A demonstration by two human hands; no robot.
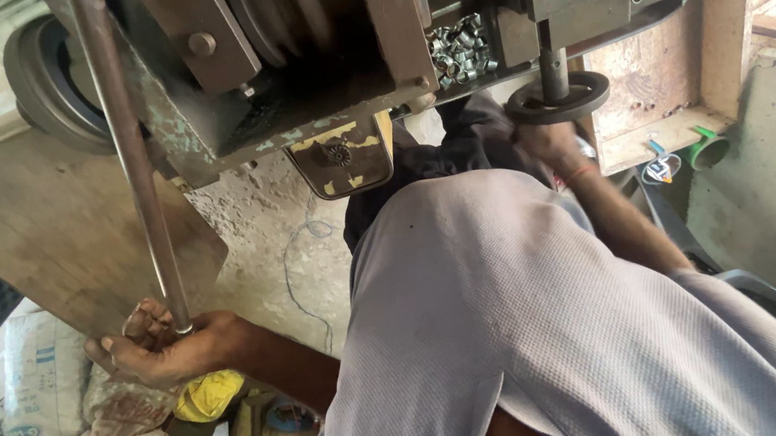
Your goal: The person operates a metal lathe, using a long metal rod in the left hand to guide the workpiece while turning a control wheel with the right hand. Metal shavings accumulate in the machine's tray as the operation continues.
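Rough concrete floor (pixel 251 225) and a wooden board lie under an old, paint-chipped metal machine (pixel 291 72) that fills the far side of the scene. At near left, sacks (pixel 43 379) and a yellow rag (pixel 205 396) sit beside a clutter of tools.

On the left, the left hand (pixel 162 346) wraps its fingers (pixel 140 327) tight around the lower end of a long steel rod (pixel 132 161), which rises up and far to the top of the machine. On the right, the right hand (pixel 547 144) reaches under the machine, just below a round black disc (pixel 558 97) on a short upright shaft. Its fingers look curled, but I cannot tell whether they hold anything. A pile of small shiny metal rings (pixel 461 49) rests on a ledge just left of that shaft. The person's knee in grey cloth (pixel 518 310) fills the near middle.

My judgement of the risk: the right hand sits very close to the disc, so if the rod shifts while it is there, the fingers could be pinched. A slip of the left grip on the smooth rod could jerk the machine, and the loose rings could spill off the ledge.
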